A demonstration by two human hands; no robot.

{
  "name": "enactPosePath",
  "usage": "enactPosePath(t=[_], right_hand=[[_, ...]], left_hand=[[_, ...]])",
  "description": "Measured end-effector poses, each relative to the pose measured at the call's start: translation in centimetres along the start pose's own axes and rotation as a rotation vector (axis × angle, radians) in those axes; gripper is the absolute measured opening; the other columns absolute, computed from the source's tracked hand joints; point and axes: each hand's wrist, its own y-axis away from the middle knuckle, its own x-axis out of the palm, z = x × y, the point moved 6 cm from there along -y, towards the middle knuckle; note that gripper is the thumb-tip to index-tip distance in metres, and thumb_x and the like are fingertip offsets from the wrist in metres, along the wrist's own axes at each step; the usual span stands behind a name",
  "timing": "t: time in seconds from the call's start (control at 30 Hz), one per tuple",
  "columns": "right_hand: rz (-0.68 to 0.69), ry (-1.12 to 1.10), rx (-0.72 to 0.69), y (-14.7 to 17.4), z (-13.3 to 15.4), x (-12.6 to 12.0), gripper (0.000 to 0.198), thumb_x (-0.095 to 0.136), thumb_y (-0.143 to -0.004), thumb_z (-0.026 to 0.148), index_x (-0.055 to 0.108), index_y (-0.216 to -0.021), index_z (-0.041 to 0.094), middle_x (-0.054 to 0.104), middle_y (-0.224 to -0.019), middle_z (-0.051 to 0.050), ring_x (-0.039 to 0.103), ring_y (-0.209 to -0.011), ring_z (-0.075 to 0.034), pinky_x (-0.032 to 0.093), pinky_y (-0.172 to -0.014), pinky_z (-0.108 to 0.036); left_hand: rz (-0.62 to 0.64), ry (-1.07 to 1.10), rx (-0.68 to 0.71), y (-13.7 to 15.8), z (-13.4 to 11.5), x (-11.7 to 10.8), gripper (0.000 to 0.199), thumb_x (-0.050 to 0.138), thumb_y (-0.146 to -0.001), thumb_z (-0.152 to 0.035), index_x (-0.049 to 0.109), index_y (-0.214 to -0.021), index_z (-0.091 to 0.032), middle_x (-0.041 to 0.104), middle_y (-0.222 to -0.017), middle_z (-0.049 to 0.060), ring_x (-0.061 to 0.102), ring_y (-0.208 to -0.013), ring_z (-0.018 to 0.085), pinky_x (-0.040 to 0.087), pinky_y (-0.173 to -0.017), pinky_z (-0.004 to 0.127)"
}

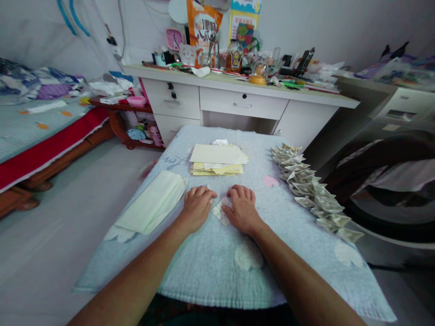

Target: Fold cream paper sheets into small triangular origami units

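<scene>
A small piece of patterned paper [220, 212], folded by the look of it, lies on the cloth-covered table between my hands. My left hand [198, 206] rests at its left edge, fingers curled close together, apparently pinching that side. On the paper's right side lies my right hand [244, 209], its fingers spread fairly flat and its thumb over the paper. Left of my left hand is a stack of pale green paper sheets [152, 201]. Beyond both hands sits a pile of cream and yellow paper [217, 156]. Rows of pointed folded paper pieces [311, 190] line the table's right side.
The light blue cloth [204, 267] drapes over the table edges. A white desk [243, 97] crowded with jars and packages stands behind it. To the right is a washing machine [401, 181]; at left, a bed [41, 122] and a low wooden shelf [118, 108].
</scene>
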Motion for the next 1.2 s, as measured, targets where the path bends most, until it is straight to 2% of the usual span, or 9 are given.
enactPosePath(t=[0.17,0.33,0.43,0.57,0.63,0.77,0.93,1.07,1.2], right_hand=[[-0.026,-0.059,-0.041,0.0,-0.1,-0.2,0.024,0.06,-0.081,0.031,0.054,-0.101,0.02,0.05,-0.121,-0.011,0.039,-0.115,-0.028,0.027,-0.1,-0.047],[-0.041,-0.193,-0.074,0.0,-0.2,-0.5,0.02,0.06,-0.078,0.023,0.052,-0.096,0.02,0.053,-0.112,-0.008,0.043,-0.107,-0.025,0.033,-0.094,-0.041],[-0.046,-0.285,-0.109,0.1,0.0,-0.8,0.019,0.058,-0.079,0.02,0.051,-0.097,0.02,0.054,-0.105,-0.007,0.045,-0.104,-0.024,0.035,-0.092,-0.039],[-0.085,-0.406,-0.143,0.2,0.2,-1.5,0.02,0.057,-0.081,0.023,0.051,-0.1,0.019,0.056,-0.101,-0.006,0.047,-0.1,-0.022,0.037,-0.09,-0.037],[-0.138,-0.488,-0.12,0.3,-0.2,-1.9,0.024,0.058,-0.082,0.028,0.051,-0.103,0.019,0.056,-0.102,-0.007,0.048,-0.099,-0.022,0.039,-0.089,-0.037],[-0.199,-0.762,-0.055,0.1,-1.0,-2.4,0.03,0.063,-0.079,0.035,0.052,-0.102,0.019,0.057,-0.098,-0.005,0.052,-0.092,-0.019,0.042,-0.084,-0.033],[-0.062,-1.164,0.022,-0.3,-1.4,-0.8,0.028,0.07,-0.076,0.036,0.055,-0.093,0.019,0.059,-0.085,-0.001,0.054,-0.076,-0.014,0.044,-0.072,-0.027],[-0.007,-1.373,0.043,-0.5,-1.3,0.2,0.029,0.074,-0.073,0.034,0.056,-0.09,0.02,0.061,-0.082,0.0,0.055,-0.073,-0.013,0.044,-0.071,-0.026],[0.007,-1.41,0.058,-0.4,-1.1,0.3,0.025,0.074,-0.073,0.036,0.057,-0.08,0.019,0.059,-0.073,0.002,0.052,-0.066,-0.012,0.041,-0.065,-0.024]], left_hand=[[0.018,0.007,0.021,-0.3,-0.6,0.3,0.026,0.06,-0.081,-0.035,0.063,-0.105,-0.026,0.058,-0.107,0.004,0.046,-0.105,0.026,0.035,-0.09,0.041],[0.028,0.101,0.041,-0.6,-1.1,0.3,0.022,0.065,-0.074,-0.027,0.061,-0.095,-0.024,0.06,-0.102,0.002,0.049,-0.101,0.024,0.036,-0.089,0.039],[0.033,0.285,0.026,-0.7,-1.2,0.3,0.02,0.064,-0.073,-0.021,0.058,-0.092,-0.021,0.061,-0.089,0.0,0.053,-0.091,0.02,0.039,-0.086,0.035],[0.03,0.569,-0.016,-0.8,-1.0,0.1,0.03,0.06,-0.074,-0.018,0.058,-0.104,-0.02,0.058,-0.079,-0.002,0.055,-0.076,0.015,0.042,-0.075,0.028],[0.0,0.669,-0.046,-0.9,-0.6,-0.3,0.031,0.059,-0.076,-0.019,0.061,-0.107,-0.02,0.059,-0.083,-0.001,0.055,-0.078,0.015,0.042,-0.074,0.026],[-0.05,0.958,-0.15,-0.9,0.1,-0.6,0.017,0.062,-0.077,-0.024,0.065,-0.092,-0.017,0.064,-0.082,0.001,0.058,-0.08,0.016,0.044,-0.075,0.027],[-0.002,1.328,-0.206,-1.0,-0.1,0.1,0.019,0.066,-0.076,-0.027,0.056,-0.089,-0.017,0.066,-0.081,0.002,0.06,-0.075,0.015,0.045,-0.073,0.028],[0.022,1.351,-0.19,-0.9,-0.4,0.7,0.018,0.066,-0.076,-0.023,0.053,-0.087,-0.017,0.064,-0.08,0.0,0.056,-0.071,0.011,0.041,-0.067,0.023],[0.079,1.328,-0.174,-0.9,-1.1,1.1,0.019,0.067,-0.075,-0.024,0.051,-0.084,-0.017,0.061,-0.076,-0.002,0.053,-0.067,0.01,0.039,-0.062,0.021]])
